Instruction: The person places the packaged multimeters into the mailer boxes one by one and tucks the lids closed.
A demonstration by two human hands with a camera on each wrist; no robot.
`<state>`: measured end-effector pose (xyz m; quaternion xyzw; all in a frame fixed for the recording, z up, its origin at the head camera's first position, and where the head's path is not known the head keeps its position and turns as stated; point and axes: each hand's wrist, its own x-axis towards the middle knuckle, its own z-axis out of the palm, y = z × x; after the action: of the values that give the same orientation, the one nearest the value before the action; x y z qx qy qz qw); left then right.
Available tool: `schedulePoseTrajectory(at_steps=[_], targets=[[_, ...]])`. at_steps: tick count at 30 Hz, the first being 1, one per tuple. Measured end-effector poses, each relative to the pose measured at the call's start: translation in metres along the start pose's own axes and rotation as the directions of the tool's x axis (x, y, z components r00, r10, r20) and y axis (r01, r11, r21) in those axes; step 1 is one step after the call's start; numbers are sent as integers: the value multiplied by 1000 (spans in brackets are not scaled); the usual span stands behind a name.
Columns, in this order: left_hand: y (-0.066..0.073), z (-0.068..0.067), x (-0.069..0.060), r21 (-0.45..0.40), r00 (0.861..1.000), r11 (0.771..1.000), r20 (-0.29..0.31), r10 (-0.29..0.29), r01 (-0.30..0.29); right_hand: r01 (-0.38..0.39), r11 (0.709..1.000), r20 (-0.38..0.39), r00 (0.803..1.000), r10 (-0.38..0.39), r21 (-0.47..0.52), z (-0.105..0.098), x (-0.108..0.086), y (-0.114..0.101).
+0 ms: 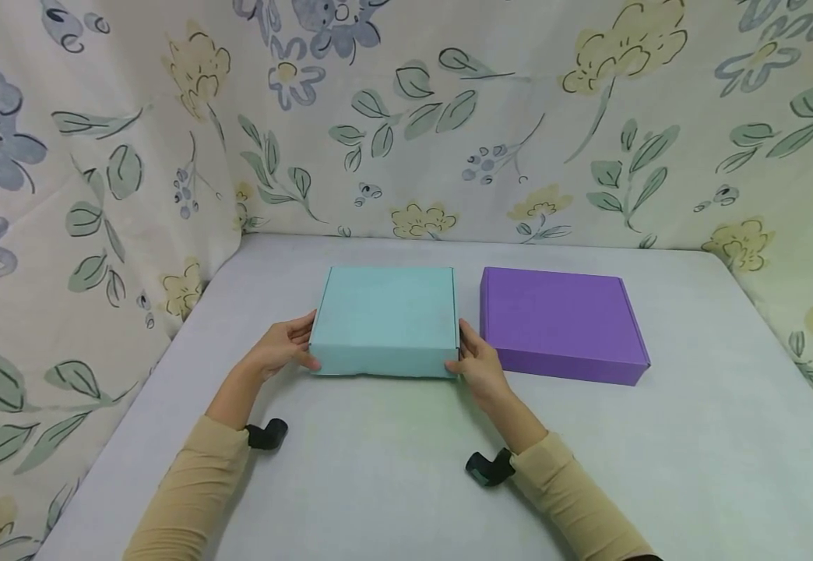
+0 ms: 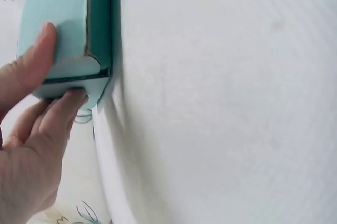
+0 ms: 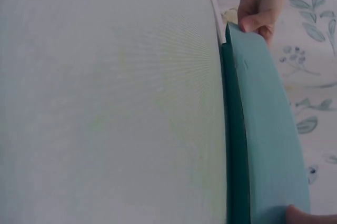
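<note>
A closed turquoise cardboard box [image 1: 391, 308] lies flat between the two hands on the white table. At its left front corner, my left hand [image 1: 282, 347] grips it with the thumb on the front face and the fingers along the side. My right hand [image 1: 480, 362] holds the opposite corner the same way. Close up in the left wrist view, the left thumb [image 2: 37, 58] presses the turquoise front panel. Only a bit of the right thumb [image 3: 310, 217] shows in the right wrist view. Whether the box's underside touches the table is hard to tell.
A closed purple box [image 1: 564, 319] lies just right of the turquoise one, close to the right hand. White cloth covers the table [image 1: 378, 467]. A floral curtain [image 1: 406, 117] hangs behind and along both sides. Each wrist wears a small black camera.
</note>
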<state>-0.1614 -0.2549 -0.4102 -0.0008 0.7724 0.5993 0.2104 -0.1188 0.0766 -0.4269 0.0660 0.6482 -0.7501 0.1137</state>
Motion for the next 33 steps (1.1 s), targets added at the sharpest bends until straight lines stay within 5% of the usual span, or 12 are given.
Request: schedulePoseTrajectory(at_steps=[14, 26, 33], targets=[[6, 12, 3, 25, 982, 999, -185, -42, 47, -10, 997, -153, 988, -1, -72, 6, 1, -1], [10, 16, 7, 37, 968, 998, -248, -38, 49, 17, 995, -189, 981, -35, -97, 5, 2, -3], [9, 12, 5, 5, 976, 998, -210, -63, 65, -24, 993, -160, 987, 5, -119, 5, 4, -4]])
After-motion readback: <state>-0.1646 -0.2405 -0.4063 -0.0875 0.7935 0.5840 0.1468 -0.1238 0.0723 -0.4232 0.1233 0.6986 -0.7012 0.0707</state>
